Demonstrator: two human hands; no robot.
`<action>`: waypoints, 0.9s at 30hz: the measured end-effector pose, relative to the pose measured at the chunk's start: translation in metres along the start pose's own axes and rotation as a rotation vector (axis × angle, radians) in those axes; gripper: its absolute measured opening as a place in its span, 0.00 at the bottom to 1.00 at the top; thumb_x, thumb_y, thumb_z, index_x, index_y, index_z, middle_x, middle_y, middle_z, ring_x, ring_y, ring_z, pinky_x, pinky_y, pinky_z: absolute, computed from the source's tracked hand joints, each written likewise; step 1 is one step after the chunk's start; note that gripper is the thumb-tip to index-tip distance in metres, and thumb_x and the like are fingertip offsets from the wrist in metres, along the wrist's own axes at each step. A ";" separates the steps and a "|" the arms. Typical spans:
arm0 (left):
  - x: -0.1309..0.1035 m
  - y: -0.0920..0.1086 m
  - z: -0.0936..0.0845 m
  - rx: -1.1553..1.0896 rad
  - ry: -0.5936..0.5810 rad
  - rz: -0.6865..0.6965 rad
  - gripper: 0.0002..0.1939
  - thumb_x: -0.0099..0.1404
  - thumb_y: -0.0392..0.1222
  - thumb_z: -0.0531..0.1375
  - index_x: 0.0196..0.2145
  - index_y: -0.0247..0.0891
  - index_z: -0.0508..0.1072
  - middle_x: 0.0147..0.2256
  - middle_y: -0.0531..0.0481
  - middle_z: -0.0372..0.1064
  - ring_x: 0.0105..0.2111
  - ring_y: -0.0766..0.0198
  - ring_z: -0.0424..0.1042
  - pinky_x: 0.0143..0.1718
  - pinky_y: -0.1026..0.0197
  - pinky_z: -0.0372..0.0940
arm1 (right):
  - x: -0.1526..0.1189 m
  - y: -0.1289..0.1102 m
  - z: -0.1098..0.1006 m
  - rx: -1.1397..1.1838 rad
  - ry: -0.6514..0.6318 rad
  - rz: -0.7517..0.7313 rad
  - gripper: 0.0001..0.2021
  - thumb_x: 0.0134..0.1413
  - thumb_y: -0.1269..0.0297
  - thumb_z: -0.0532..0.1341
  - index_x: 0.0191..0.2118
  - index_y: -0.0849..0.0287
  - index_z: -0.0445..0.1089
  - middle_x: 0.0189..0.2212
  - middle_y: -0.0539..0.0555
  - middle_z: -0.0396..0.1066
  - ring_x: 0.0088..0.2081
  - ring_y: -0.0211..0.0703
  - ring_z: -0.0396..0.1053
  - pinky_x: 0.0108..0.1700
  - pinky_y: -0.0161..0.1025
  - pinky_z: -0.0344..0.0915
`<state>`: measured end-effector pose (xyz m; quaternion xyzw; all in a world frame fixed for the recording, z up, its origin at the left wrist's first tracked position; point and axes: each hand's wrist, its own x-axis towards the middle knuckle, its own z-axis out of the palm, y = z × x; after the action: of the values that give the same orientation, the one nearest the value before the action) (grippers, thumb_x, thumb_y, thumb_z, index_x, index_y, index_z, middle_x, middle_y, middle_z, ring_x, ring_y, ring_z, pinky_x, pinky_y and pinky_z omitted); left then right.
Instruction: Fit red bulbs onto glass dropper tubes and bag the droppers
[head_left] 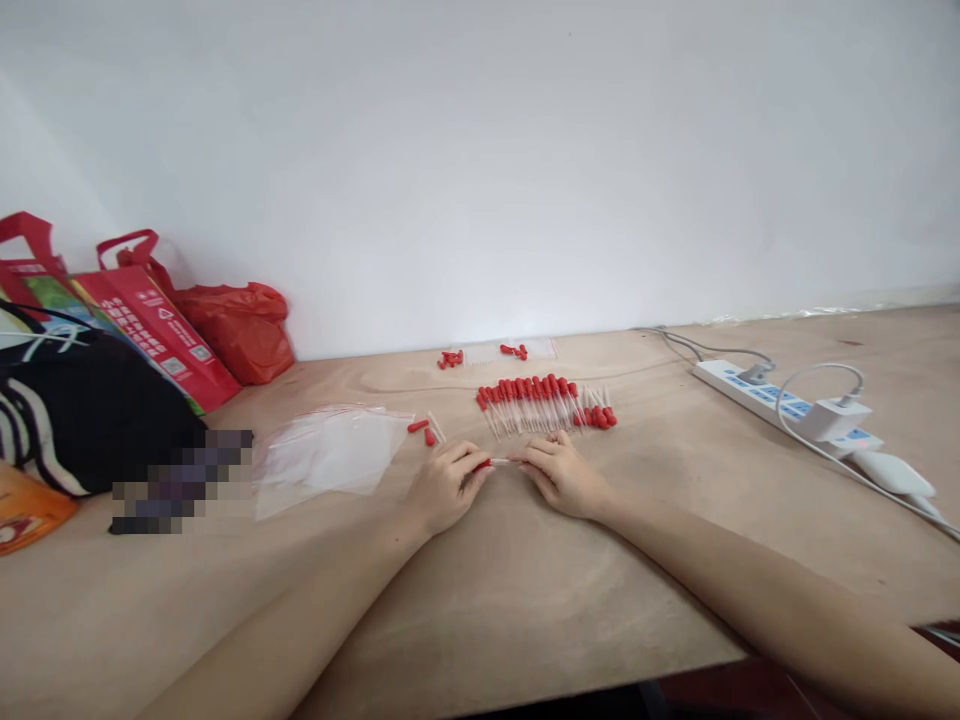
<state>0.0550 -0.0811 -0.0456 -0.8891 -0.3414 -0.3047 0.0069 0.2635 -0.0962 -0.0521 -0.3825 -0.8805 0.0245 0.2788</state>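
Observation:
Between my two hands lies a dropper, with a thin whitish tube (501, 461) and a red rubber bulb (484, 463) at its left end. The fingers of my left hand (448, 488) are closed around the bulb. My right hand (562, 475) pinches the tube's other end, which its fingers hide. Just behind my hands, several red-bulbed droppers (529, 402) lie side by side in a row. More red bulbs (598, 417) and pale tubes are at the row's right end. Beyond my left hand are two loose red bulbs (429, 437) and a few thin tubes (437, 428).
Clear zip bags (337, 455) are spread at the left. Small red bulbs (451, 359) and clear bags (484, 354) lie near the wall. A power strip (750, 388) with cables stands right. Shopping bags (161, 330), a red plastic bag (240, 325) and black fabric (97, 410) fill the far left.

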 end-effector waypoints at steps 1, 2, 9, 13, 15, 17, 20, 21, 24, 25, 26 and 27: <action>0.000 0.001 0.000 -0.005 -0.004 0.005 0.09 0.63 0.41 0.51 0.36 0.38 0.70 0.32 0.49 0.68 0.33 0.63 0.66 0.37 0.59 0.60 | 0.001 -0.001 0.001 -0.004 -0.006 -0.001 0.13 0.56 0.71 0.48 0.44 0.59 0.65 0.31 0.54 0.67 0.34 0.39 0.63 0.39 0.38 0.49; 0.000 0.001 0.000 -0.012 -0.006 0.011 0.09 0.63 0.41 0.51 0.35 0.38 0.69 0.33 0.49 0.68 0.33 0.63 0.66 0.37 0.59 0.60 | 0.001 -0.001 0.001 -0.007 -0.010 0.000 0.13 0.56 0.71 0.48 0.44 0.59 0.65 0.31 0.54 0.67 0.34 0.38 0.63 0.39 0.38 0.48; 0.001 0.001 -0.001 -0.024 -0.046 0.063 0.11 0.65 0.40 0.48 0.33 0.37 0.69 0.31 0.48 0.69 0.33 0.62 0.66 0.38 0.57 0.58 | 0.000 0.003 -0.002 -0.021 -0.020 -0.004 0.13 0.55 0.70 0.49 0.44 0.57 0.66 0.30 0.53 0.67 0.32 0.37 0.62 0.38 0.38 0.46; 0.002 0.000 0.000 -0.006 -0.101 0.092 0.13 0.65 0.40 0.46 0.33 0.37 0.69 0.30 0.48 0.68 0.32 0.62 0.65 0.38 0.57 0.57 | 0.002 0.007 -0.003 -0.102 -0.016 -0.039 0.18 0.50 0.76 0.50 0.44 0.55 0.67 0.31 0.52 0.67 0.30 0.35 0.60 0.37 0.38 0.44; 0.002 0.000 0.000 -0.013 -0.118 0.111 0.12 0.65 0.39 0.46 0.33 0.37 0.69 0.29 0.48 0.68 0.32 0.62 0.65 0.38 0.57 0.57 | 0.002 0.007 -0.003 -0.139 -0.009 -0.048 0.20 0.47 0.78 0.50 0.44 0.54 0.67 0.31 0.51 0.67 0.29 0.35 0.59 0.36 0.38 0.43; 0.002 0.000 0.000 -0.021 -0.112 0.127 0.12 0.65 0.39 0.46 0.33 0.37 0.68 0.29 0.48 0.68 0.31 0.62 0.65 0.38 0.57 0.58 | 0.002 0.005 -0.003 -0.166 0.004 -0.049 0.20 0.46 0.78 0.50 0.43 0.54 0.68 0.30 0.51 0.66 0.28 0.35 0.57 0.36 0.39 0.43; 0.002 0.002 0.000 -0.013 -0.085 0.139 0.12 0.65 0.39 0.46 0.31 0.36 0.67 0.28 0.48 0.68 0.30 0.62 0.64 0.37 0.58 0.58 | 0.002 0.001 -0.003 -0.193 0.028 -0.050 0.18 0.47 0.76 0.50 0.41 0.54 0.69 0.29 0.51 0.66 0.27 0.35 0.56 0.35 0.39 0.42; 0.002 0.002 0.000 -0.008 -0.080 0.145 0.12 0.65 0.39 0.46 0.31 0.36 0.67 0.28 0.48 0.67 0.30 0.62 0.64 0.37 0.58 0.58 | 0.002 0.000 -0.003 -0.200 0.032 -0.050 0.17 0.47 0.75 0.50 0.40 0.55 0.69 0.29 0.51 0.66 0.26 0.35 0.55 0.35 0.40 0.41; 0.002 0.003 0.000 0.006 -0.080 0.165 0.12 0.65 0.40 0.47 0.29 0.35 0.66 0.27 0.48 0.66 0.30 0.62 0.63 0.37 0.58 0.59 | 0.002 -0.004 -0.003 -0.199 0.019 -0.047 0.14 0.50 0.72 0.50 0.39 0.56 0.69 0.27 0.51 0.67 0.24 0.34 0.54 0.34 0.39 0.41; 0.003 0.003 0.000 0.011 -0.080 0.169 0.12 0.65 0.40 0.47 0.29 0.35 0.66 0.27 0.48 0.66 0.30 0.62 0.63 0.36 0.58 0.59 | 0.002 -0.005 -0.003 -0.187 0.006 -0.042 0.13 0.51 0.71 0.50 0.38 0.57 0.69 0.27 0.51 0.67 0.24 0.34 0.54 0.34 0.39 0.41; 0.003 0.003 0.000 0.016 -0.082 0.172 0.11 0.64 0.40 0.47 0.29 0.35 0.66 0.27 0.48 0.65 0.30 0.62 0.63 0.36 0.58 0.59 | 0.002 -0.006 -0.003 -0.168 -0.012 -0.034 0.12 0.51 0.71 0.50 0.37 0.58 0.69 0.26 0.51 0.68 0.24 0.34 0.54 0.33 0.39 0.41; 0.003 0.004 -0.001 0.020 -0.085 0.176 0.11 0.64 0.40 0.47 0.29 0.35 0.66 0.27 0.48 0.65 0.30 0.62 0.62 0.36 0.59 0.59 | 0.003 -0.007 -0.003 -0.145 -0.031 -0.024 0.12 0.52 0.70 0.49 0.36 0.58 0.69 0.27 0.51 0.68 0.24 0.34 0.55 0.33 0.38 0.41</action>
<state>0.0586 -0.0823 -0.0428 -0.9276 -0.2650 -0.2617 0.0278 0.2588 -0.1000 -0.0461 -0.3904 -0.8889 -0.0367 0.2369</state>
